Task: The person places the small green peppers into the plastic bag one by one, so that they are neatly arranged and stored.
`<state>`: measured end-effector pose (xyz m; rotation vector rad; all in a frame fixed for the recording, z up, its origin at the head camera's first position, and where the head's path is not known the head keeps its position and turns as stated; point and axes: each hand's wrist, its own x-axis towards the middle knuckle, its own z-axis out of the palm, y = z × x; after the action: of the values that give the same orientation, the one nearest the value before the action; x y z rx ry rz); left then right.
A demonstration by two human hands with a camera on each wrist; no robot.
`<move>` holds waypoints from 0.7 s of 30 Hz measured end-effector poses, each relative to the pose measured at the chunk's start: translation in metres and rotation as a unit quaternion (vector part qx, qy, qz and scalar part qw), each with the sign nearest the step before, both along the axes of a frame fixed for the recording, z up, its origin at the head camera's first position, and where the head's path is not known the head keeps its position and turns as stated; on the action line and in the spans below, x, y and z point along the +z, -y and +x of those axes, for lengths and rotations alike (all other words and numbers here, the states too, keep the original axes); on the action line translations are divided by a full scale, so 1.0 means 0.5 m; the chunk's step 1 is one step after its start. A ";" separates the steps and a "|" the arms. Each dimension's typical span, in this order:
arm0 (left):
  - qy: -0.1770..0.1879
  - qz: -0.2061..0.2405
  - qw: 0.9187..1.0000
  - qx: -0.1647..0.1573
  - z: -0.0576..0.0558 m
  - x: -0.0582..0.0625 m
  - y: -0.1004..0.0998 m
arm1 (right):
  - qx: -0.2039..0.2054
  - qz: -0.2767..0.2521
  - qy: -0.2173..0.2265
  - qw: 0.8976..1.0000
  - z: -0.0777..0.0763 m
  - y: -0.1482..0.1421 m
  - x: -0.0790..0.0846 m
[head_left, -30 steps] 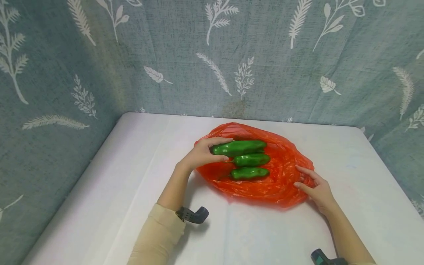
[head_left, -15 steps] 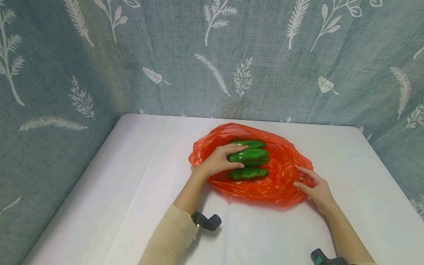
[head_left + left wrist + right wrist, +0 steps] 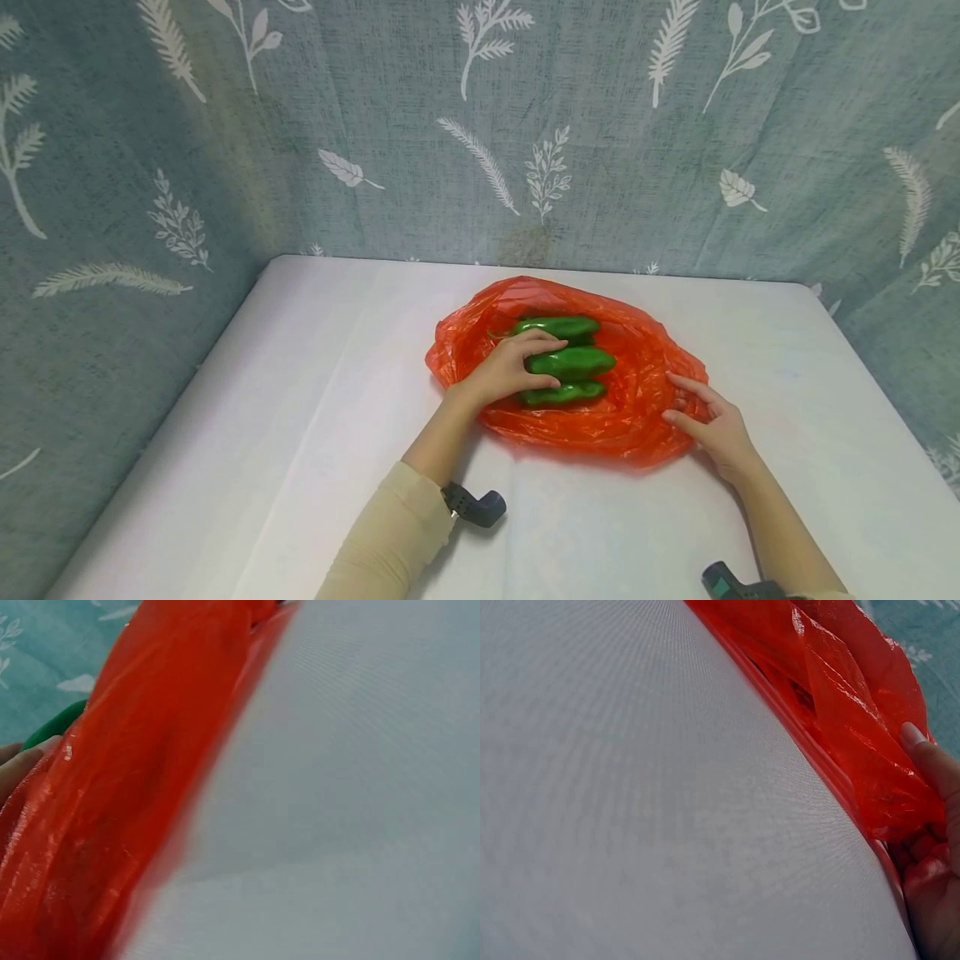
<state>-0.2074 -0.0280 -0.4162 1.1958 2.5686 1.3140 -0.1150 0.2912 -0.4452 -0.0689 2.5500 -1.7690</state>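
A red plastic bag [image 3: 637, 417] lies spread open on the white table, with several long green peppers in it. My left hand [image 3: 510, 368] reaches in over the bag's left side and holds one green pepper [image 3: 573, 362] by its left end, between thumb and fingers. Behind that one lies another pepper [image 3: 558, 327] with a curved stem, and a third [image 3: 562, 393] lies in front, partly under my thumb. My right hand [image 3: 716, 425] holds the bag's right edge. The right wrist view shows the thumb [image 3: 930, 757] on the red film and fingers behind it.
A white-covered table [image 3: 585, 533] carries the bag near its far edge. A grey-green cloth [image 3: 390, 108] with white leaf prints hangs behind it and along both sides. Dark cameras [image 3: 476, 507] are strapped on both wrists.
My left hand has moved right and toward me with the pepper, from the back of the bag to above the middle. The right hand has stayed on the bag's edge.
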 end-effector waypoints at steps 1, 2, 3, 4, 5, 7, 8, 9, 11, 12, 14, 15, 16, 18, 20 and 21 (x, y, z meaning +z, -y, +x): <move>0.000 0.000 1.000 0.003 0.001 -0.002 0.000 | 0.000 0.001 0.000 1.000 0.000 0.000 0.000; 0.000 0.001 1.000 0.007 0.002 -0.004 0.000 | -0.001 0.002 0.000 1.000 0.001 0.000 0.000; 0.000 0.002 1.000 0.011 0.003 -0.005 0.000 | -0.001 0.005 0.000 1.000 0.001 0.001 0.000; -0.001 0.003 1.000 0.015 0.003 -0.007 0.000 | -0.002 0.007 0.000 1.000 0.000 0.001 -0.001; -0.001 0.005 1.000 0.019 0.004 -0.009 0.001 | -0.002 0.008 0.001 1.000 0.000 0.001 -0.001; -0.005 0.008 1.000 0.024 0.005 -0.013 0.002 | -0.003 0.010 0.002 1.000 -0.001 0.001 -0.002; -0.008 0.011 1.000 0.026 0.006 -0.014 0.002 | -0.004 0.010 0.002 1.000 -0.001 0.001 -0.002; -0.011 0.014 0.999 0.027 0.006 -0.015 0.003 | -0.003 0.011 0.002 1.000 -0.001 0.001 -0.003; -0.017 0.022 0.999 0.027 0.008 -0.015 0.005 | -0.003 0.008 0.002 1.000 -0.001 0.002 -0.003; -0.022 0.028 0.999 0.026 0.009 -0.015 0.007 | -0.003 0.009 0.003 1.000 -0.001 0.002 -0.003; -0.030 0.044 0.998 0.022 0.011 -0.013 0.009 | -0.006 0.017 0.007 1.000 -0.001 0.002 -0.002; -0.033 0.053 0.998 0.021 0.012 -0.011 0.011 | -0.007 0.020 0.007 1.000 0.000 0.002 -0.001; -0.035 0.061 0.997 0.019 0.014 -0.008 0.012 | -0.008 0.022 0.009 1.000 0.000 0.002 0.000; -0.038 0.074 0.996 0.019 0.017 -0.002 0.015 | -0.009 0.025 0.009 1.000 0.001 0.000 0.001; -0.033 0.080 0.996 0.022 0.021 0.005 0.020 | -0.008 0.019 0.005 1.000 0.001 -0.001 0.001; -0.030 0.079 0.996 0.027 0.023 0.009 0.023 | -0.007 0.016 0.004 1.000 0.001 -0.001 0.001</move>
<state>-0.1961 -0.0393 -0.4119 1.2147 2.5981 1.5424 -0.1143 0.2915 -0.4446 -0.0437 2.5782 -1.7304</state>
